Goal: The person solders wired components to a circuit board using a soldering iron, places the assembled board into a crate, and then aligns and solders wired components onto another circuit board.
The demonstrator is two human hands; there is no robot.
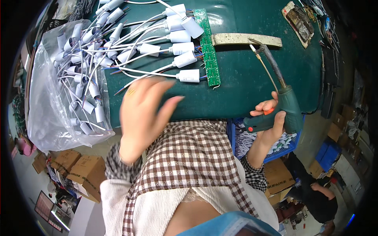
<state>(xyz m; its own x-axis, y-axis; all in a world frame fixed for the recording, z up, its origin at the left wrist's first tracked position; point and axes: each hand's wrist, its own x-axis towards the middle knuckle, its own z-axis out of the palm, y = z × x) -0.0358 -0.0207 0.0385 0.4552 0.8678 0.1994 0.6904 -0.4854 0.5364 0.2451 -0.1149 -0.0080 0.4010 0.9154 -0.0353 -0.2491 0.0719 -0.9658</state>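
My right hand (271, 122) grips a green soldering gun (290, 104) with an orange trigger; its tip and thin feed tube point up over a pale curved strip (236, 39). My left hand (147, 104) hovers at the near table edge, fingers apart and somewhat blurred, holding nothing. Just beyond it lies a white cylindrical lamp holder (188, 76) with a white cable. Several such holders stand in a column, their coloured wires reaching a long green circuit board panel (207, 51). The strip touches the panel's right side.
A clear plastic bag (43, 114) with many loose lamp holders (94, 90) covers the table's left. A stained solder block on a tray (299, 23) lies far right. Below the table edge is a blue crate (293, 146). Another person (315, 192) and cardboard boxes (87, 175) are behind.
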